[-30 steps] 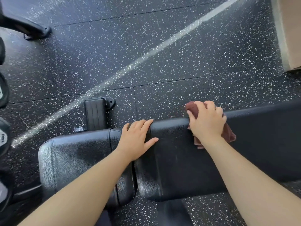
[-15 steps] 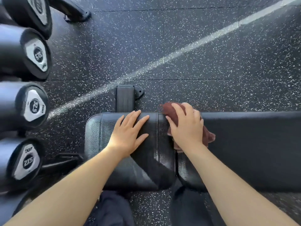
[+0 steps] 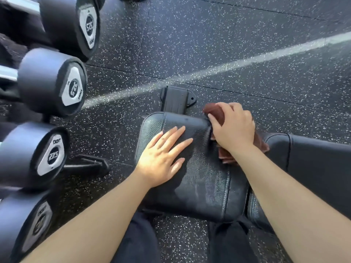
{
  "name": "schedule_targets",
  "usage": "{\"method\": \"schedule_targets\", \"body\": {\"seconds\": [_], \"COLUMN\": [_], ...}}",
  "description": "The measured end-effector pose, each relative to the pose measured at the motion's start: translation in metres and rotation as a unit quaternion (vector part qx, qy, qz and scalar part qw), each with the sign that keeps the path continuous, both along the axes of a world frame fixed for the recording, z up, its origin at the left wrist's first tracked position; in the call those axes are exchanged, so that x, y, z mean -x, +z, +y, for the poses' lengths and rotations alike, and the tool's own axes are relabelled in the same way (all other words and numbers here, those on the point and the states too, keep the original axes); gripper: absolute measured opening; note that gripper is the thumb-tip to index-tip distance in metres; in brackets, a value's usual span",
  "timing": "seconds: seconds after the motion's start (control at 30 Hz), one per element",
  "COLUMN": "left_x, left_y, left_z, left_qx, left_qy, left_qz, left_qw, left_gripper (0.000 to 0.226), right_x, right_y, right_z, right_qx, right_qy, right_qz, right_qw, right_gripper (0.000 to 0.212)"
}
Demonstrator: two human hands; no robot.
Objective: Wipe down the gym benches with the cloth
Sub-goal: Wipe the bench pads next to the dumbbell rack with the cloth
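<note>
As the flat left hand (image 3: 161, 158) pressed the black leather bench (image 3: 205, 186), the right hand (image 3: 234, 128) clutched the maroon cloth (image 3: 215, 112) beneath it, speckled rubber floor (image 3: 228, 35) beyond.

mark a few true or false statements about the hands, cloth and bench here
1. The right hand grips the cloth at the seat pad's far right corner. True.
2. The left hand also holds the cloth. False: it lies flat on the seat pad with straight fingers, apart from the cloth.
3. Dumbbells sit to the left of the bench. True.
4. The cloth is blue. False: it is brownish red.
</note>
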State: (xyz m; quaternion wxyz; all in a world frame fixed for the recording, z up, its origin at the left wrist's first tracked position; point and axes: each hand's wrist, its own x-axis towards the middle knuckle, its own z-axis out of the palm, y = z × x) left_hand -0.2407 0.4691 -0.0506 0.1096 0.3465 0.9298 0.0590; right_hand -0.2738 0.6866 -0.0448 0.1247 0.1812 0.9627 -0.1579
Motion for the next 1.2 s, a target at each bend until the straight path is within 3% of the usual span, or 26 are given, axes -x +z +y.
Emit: {"method": "schedule_targets", "body": {"seconds": [0.13, 0.37, 0.57, 0.73, 0.9, 1.03, 1.2], "left_x": [-0.001, 0.002, 0.001, -0.016, -0.03, -0.032, -0.029], "left_y": [0.0, 0.0, 0.008, 0.023, 0.036, 0.036, 0.04], "left_z": [-0.002, -0.005, -0.02, -0.08, -0.113, -0.111, -0.088], "left_qx": [-0.016, -0.027, -0.028, 0.047, 0.065, 0.045, 0.03], "left_qy": [0.001, -0.003, -0.004, -0.04, 0.01, 0.041, 0.045], "left_qz": [-0.014, -0.037, -0.067, -0.102, -0.153, -0.167, -0.164], "left_qw": [1.0, 0.999, 0.997, 0.993, 0.986, 0.984, 0.985], "left_gripper": [0.053, 0.054, 0.051, 0.055, 0.056, 0.059, 0.058], "right_x": [-0.022, -0.012, 0.044, 0.072, 0.015, -0.066, -0.137], "right_y": [0.008, 0.005, 0.0, 0.001, 0.017, 0.019, 0.012], "right_z": [0.019, -0.017, -0.081, -0.1, -0.104, -0.1, -0.092], "right_qx": [0.028, -0.002, 0.07, 0.108, 0.127, 0.053, 0.004], "right_qy": [0.038, -0.077, 0.061, 0.145, 0.094, 0.072, 0.071], "right_qz": [0.012, 0.054, -0.007, -0.069, 0.051, 0.13, 0.125], "right_qw": [0.999, 0.996, 0.996, 0.981, 0.986, 0.988, 0.99], "right_gripper": [0.05, 0.043, 0.04, 0.043, 0.045, 0.047, 0.057]}}
